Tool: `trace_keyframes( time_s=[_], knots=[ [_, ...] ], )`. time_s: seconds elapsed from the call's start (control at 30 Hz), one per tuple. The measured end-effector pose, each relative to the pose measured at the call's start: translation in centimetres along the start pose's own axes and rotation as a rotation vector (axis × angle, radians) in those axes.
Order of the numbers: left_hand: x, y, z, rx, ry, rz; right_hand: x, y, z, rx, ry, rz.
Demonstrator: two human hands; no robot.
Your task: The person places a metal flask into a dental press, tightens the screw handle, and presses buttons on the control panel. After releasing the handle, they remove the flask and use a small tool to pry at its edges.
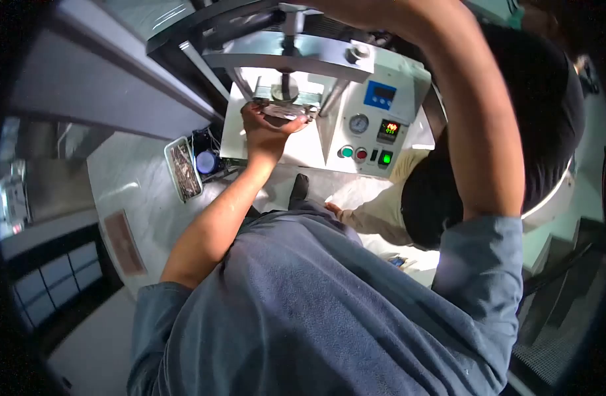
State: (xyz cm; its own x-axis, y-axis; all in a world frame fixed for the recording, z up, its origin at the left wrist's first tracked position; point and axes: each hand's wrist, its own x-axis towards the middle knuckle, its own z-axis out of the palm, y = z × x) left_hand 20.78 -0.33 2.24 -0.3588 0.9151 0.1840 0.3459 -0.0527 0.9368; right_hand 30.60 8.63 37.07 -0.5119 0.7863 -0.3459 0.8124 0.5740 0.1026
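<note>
My left hand (266, 136) reaches into a bench press machine (336, 132). Its fingers and thumb close round the near edge of a shiny metal block (286, 113). That block sits under the round press ram (285, 90), between the steel posts. Above it runs the thick metal crossbar (289, 54) of the press. My right forearm (474, 99) is raised and bends over the top of the machine; the hand itself lies beyond the upper edge of the view.
The machine's front carries a pressure gauge (359, 123), a blue display (380, 96), a lit temperature readout (388, 130) and a green-lit switch (386, 158). A tray of scraps (184, 169) is on the floor at left. A person in black (540, 99) sits close on my right.
</note>
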Motion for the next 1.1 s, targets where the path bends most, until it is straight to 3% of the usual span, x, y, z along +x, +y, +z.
trace_keyframes(
  time_s=[0.07,0.13,0.2,0.23,0.33,0.53,0.57,0.63,0.67,0.73,0.77,0.8,0.93,1.03,1.1],
  knots=[
    [-0.4,-0.4,-0.1,0.209,0.033,0.093,-1.6,-1.0,-1.4,0.048,-0.181,0.027],
    [-0.8,-0.1,0.1,0.118,0.003,0.022,-3.8,-2.8,-1.1,0.085,-0.188,-0.067],
    [-0.8,0.1,0.3,0.047,-0.025,0.026,-3.8,-3.7,0.0,0.090,-0.063,-0.144],
    [-0.8,0.0,0.5,0.048,-0.034,0.031,-2.8,-3.7,0.9,0.071,0.101,-0.189],
    [-0.7,0.4,0.9,0.121,-0.010,-0.095,-3.8,-3.9,2.0,-0.014,0.326,-0.041],
    [-0.5,0.9,0.7,0.029,-0.007,-0.133,-3.2,-3.8,-1.3,0.039,-0.191,0.102],
    [-0.5,0.9,0.7,0.033,-0.017,-0.131,-2.2,-2.7,0.6,-0.042,0.037,-0.042],
    [-0.4,0.8,0.7,-0.047,-0.013,-0.131,-2.4,-2.7,0.4,-0.126,0.265,-0.179],
    [-0.3,0.0,0.9,-0.048,-0.015,-0.134,-2.9,-2.3,-0.9,0.001,0.075,-0.115],
    [-0.6,-1.9,1.2,0.193,0.021,0.052,-2.8,-2.6,-1.4,0.122,-0.123,-0.057],
    [-0.7,-1.6,1.1,0.273,0.036,0.110,-2.1,-2.7,-0.6,0.000,-0.118,-0.090],
    [-0.6,-1.3,1.1,0.218,0.033,0.025,-1.2,-2.8,0.4,-0.122,-0.111,-0.122],
    [-0.4,-2.0,0.9,0.132,0.002,-0.139,0.5,0.5,3.8,0.276,0.105,-0.316],
    [-0.6,-1.3,0.5,0.241,-0.010,-0.120,-0.1,1.5,4.7,0.372,0.261,-0.418],
    [-0.7,-1.8,0.6,0.250,-0.034,-0.143,0.7,2.2,3.9,0.409,0.159,-0.545]
  ],
)
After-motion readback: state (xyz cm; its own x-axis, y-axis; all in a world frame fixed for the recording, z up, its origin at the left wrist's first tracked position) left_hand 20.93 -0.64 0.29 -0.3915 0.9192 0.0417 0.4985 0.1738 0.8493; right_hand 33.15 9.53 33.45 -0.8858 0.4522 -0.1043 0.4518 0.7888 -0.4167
